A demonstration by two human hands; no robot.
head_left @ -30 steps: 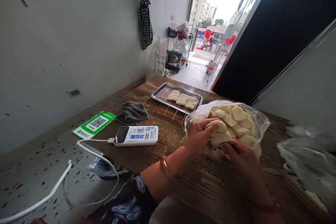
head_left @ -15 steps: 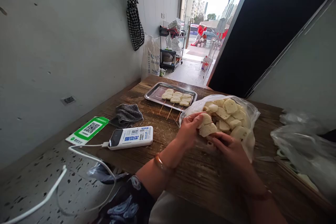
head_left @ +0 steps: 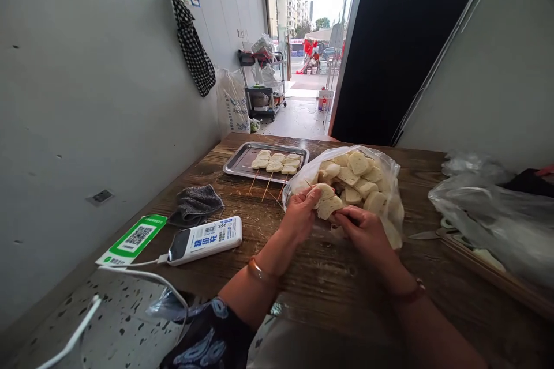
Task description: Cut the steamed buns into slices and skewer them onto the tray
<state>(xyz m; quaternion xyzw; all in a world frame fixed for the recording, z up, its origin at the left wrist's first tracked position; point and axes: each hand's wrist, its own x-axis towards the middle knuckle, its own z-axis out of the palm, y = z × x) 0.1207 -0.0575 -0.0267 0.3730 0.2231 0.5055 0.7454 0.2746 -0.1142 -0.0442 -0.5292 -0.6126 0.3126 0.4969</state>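
Observation:
My left hand [head_left: 302, 213] is closed round a few pale, cream-coloured food slices [head_left: 328, 206] with small specks. A thin tip like a skewer's pokes out above its fingers. Pinched at the lower right edge of these slices is my right hand [head_left: 361, 228], its fingertips closed on what looks like the skewer's other end, mostly hidden. Right behind both hands, an open clear plastic bag [head_left: 395, 207] bulges with many similar slices [head_left: 358, 163]. Farther left, a metal tray [head_left: 236, 167] bears several skewered slices [head_left: 274, 166], their wooden sticks [head_left: 267, 186] reaching over the near rim.
On the left lie a grey cloth [head_left: 197, 204], a white power bank [head_left: 216, 239] with a cable and a green QR card [head_left: 137, 237]. To the right are a knife [head_left: 424, 236], a board [head_left: 476, 259] and crumpled plastic [head_left: 480, 202]. A cart [head_left: 264, 86] stands near the doorway.
The view has turned slightly right, so everything sits farther left in it. Both hands keep their hold on the slices, and the slices have tilted a little.

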